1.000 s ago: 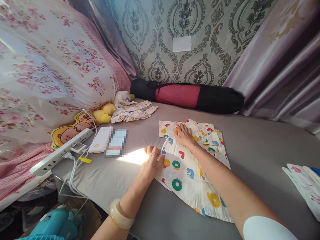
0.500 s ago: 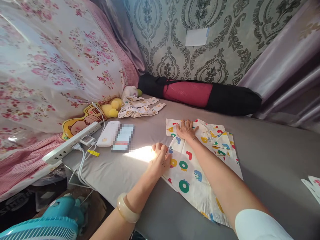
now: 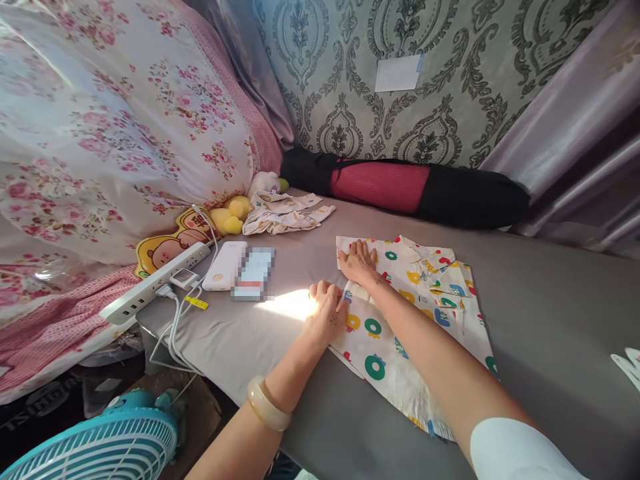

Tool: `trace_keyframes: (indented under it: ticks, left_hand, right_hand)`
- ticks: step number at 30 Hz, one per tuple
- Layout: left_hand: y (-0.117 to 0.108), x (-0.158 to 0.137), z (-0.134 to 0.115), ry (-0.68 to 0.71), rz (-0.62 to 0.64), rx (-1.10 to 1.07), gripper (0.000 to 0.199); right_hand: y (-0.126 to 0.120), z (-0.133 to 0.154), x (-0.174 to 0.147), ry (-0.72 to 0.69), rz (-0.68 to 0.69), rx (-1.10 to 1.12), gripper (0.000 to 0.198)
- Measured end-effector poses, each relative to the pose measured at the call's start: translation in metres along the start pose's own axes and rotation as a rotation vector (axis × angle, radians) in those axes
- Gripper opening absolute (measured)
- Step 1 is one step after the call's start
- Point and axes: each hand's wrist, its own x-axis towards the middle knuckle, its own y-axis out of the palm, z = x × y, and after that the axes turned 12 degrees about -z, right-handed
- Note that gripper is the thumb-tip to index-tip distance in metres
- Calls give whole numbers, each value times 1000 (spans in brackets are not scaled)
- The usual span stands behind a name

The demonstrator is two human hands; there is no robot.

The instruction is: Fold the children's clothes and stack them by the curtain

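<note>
A small white button-front shirt (image 3: 373,327) printed with colourful letters and animals lies spread on the grey bed sheet, its far right part folded and creased. My right hand (image 3: 359,263) rests flat on the sleeve at the shirt's upper left corner, fingers spread. At the left side edge is my left hand (image 3: 325,312), its fingers curled and its thumb over the cloth. Those fingertips are partly hidden, but they appear to grip the edge. My right forearm crosses over the shirt and covers part of it.
Left of the shirt lie a phone (image 3: 253,273), a white power bank (image 3: 225,267) and a power strip (image 3: 155,283) with cables. Another printed garment (image 3: 285,213) and plush toys (image 3: 230,215) are behind. A long black-and-red bag (image 3: 380,187) lines the wall. A fan (image 3: 110,440) stands lower left.
My right hand has slid left across the shirt's top onto the sleeve's outer end. My left hand stays at the side edge. The whole view has shifted slightly.
</note>
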Motion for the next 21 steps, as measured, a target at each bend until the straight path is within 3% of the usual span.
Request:
trace_keyframes:
  ticks: [7, 12, 15, 21]
  left_hand:
    - [3, 1, 3, 18, -40, 12, 11]
    - [5, 0, 5, -40, -26, -27, 15]
    - [7, 0, 6, -63, -51, -39, 20]
    - [9, -1, 7, -121, -44, -49, 23]
  right_hand:
    - [-7, 34, -3, -51, 23, 30, 69]
    - [-16, 46, -4, -72, -23, 24, 49]
    - [-21, 48, -3, -26, -41, 24, 39]
    - [-27, 45, 2, 62, 24, 78, 40]
